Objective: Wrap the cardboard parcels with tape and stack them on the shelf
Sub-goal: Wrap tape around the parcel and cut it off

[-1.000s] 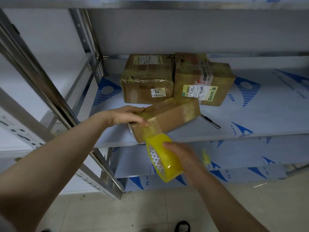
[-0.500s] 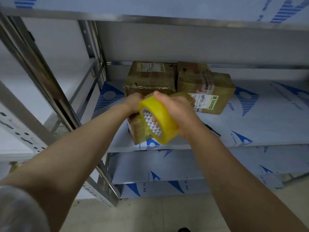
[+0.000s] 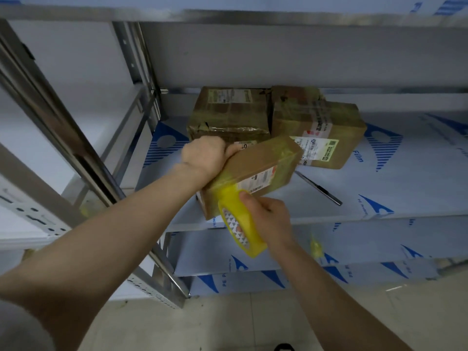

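Curled fingers of the left hand [image 3: 205, 155] clasp the upper left end of a cardboard parcel [image 3: 255, 171], holding it tilted at the front edge of the shelf [image 3: 405, 188]. Just below and right of that hold, the right hand [image 3: 269, 220] grips a yellow tape roll [image 3: 241, 224], whose strip is stuck to the parcel's near corner. Behind the held parcel sit a left taped parcel [image 3: 228, 115] and a right taped parcel [image 3: 321, 122], touching. Right of both hands, a slim dark tool [image 3: 320, 190] lies on the shelf.

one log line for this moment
step: taping parcel | left hand: grips parcel end | right hand: holds tape roll against parcel | behind: rear parcels on shelf
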